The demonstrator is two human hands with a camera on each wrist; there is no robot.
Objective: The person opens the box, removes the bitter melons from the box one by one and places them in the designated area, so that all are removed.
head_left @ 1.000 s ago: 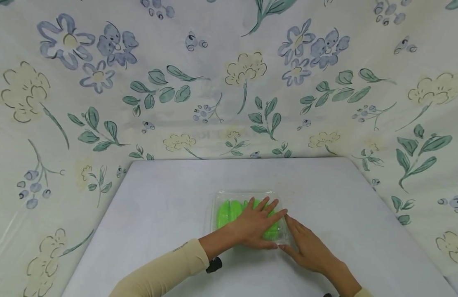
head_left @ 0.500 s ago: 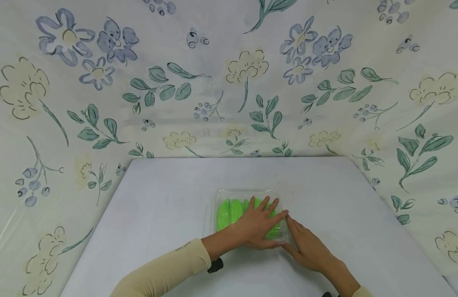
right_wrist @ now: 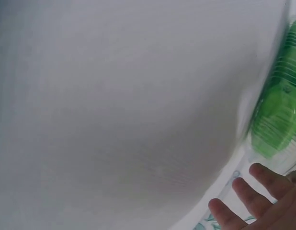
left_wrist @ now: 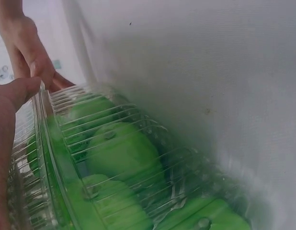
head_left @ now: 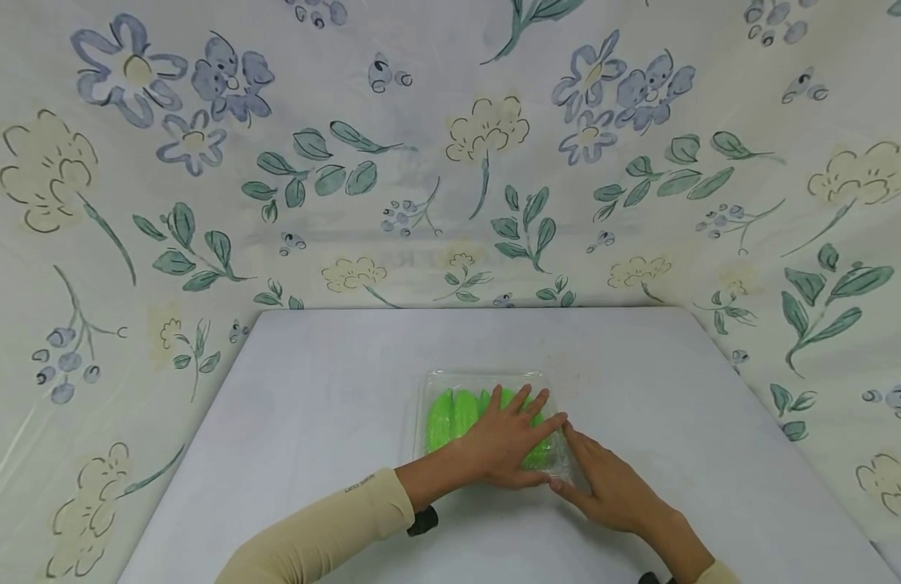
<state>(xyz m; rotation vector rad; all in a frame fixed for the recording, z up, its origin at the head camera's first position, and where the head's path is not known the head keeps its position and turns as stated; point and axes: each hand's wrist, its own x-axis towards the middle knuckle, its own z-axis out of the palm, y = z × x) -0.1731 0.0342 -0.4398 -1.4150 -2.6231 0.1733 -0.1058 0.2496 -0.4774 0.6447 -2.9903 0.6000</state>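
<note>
A clear plastic clamshell box [head_left: 486, 379] lies on the table, holding several long green pieces [head_left: 440, 423]. Its ribbed side wall [left_wrist: 41, 124] shows close up in the left wrist view, with the rounded green ends behind it. My left hand [head_left: 503, 444] lies spread across the right half of the lid and covers part of the contents. At the box's right edge is my right hand [head_left: 612, 491], its fingers extended along that side and its thumb at the near right corner. The right wrist view shows straight, separated fingers [right_wrist: 256, 199] beside the box.
The white table [head_left: 311, 389] stretches out on all sides of the box. A floral-patterned sheet [head_left: 414, 178] rises behind the table and along its sides. A black wrist camera [head_left: 422, 521] sits under the left wrist.
The head view has shifted very slightly. Both hands stay at the box in almost the same position.
</note>
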